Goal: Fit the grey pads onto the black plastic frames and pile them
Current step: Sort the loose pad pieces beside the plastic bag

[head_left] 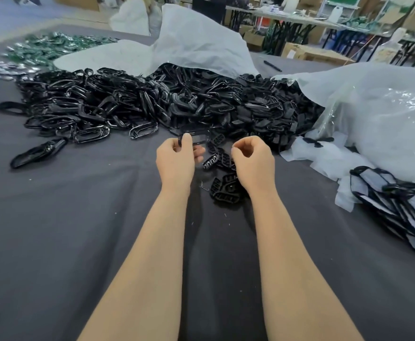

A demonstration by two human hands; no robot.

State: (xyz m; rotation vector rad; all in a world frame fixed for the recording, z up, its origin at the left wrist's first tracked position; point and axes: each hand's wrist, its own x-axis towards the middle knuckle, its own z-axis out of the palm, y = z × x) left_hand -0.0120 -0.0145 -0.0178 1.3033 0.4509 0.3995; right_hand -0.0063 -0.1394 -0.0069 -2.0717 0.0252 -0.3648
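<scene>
My left hand (175, 159) grips a black plastic frame (196, 138) at the near edge of a big heap of black frames (132, 104). My right hand (253, 158) hovers just to the right with its fingers curled; whether it pinches anything is too small to tell. Between and under my hands lie a few black slotted parts (223, 190) on the dark cloth. A pile of frames fitted with grey pads (398, 207) lies at the right edge.
White plastic bags (201, 40) and a clear one (378, 114) spill parts at the back and right. Green shiny pieces (51, 46) lie far left. A black pen (272, 65) rests behind the heap. The dark grey cloth (66, 230) covers the table.
</scene>
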